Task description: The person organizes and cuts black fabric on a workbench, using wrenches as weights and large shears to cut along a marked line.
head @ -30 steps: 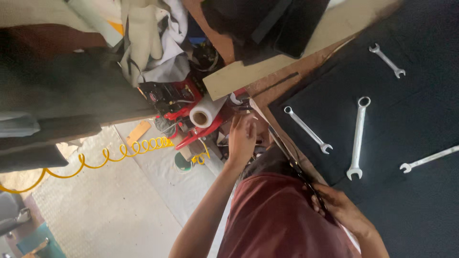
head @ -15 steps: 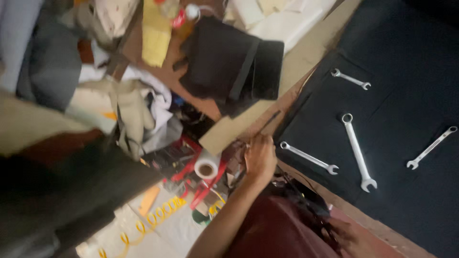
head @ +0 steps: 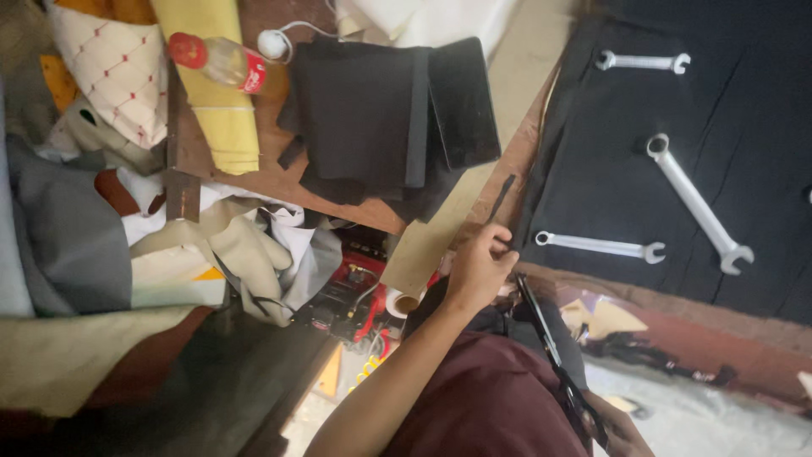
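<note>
My left hand (head: 478,269) reaches up from the bottom middle and pinches the lower end of a thin black strip (head: 501,196) beside the left edge of a black sheet (head: 761,93). My right hand (head: 622,430) sits at the bottom right edge, partly cut off, closed on the handles of long black scissors (head: 545,334). The blades point up towards my left hand. A maroon garment (head: 482,398) covers my lap below both hands.
Three silver wrenches (head: 695,201) (head: 599,245) (head: 641,61) lie on the black sheet. Folded black material (head: 381,110) rests on a brown board, with a bottle (head: 222,61) and yellow cloth (head: 216,101). Piled fabrics, a tape roll (head: 403,302) and red tools lie at left.
The view has swung, so the wrenches and black sheet now sit further right. My left hand stays at the sheet's edge, now pinching the black strip.
</note>
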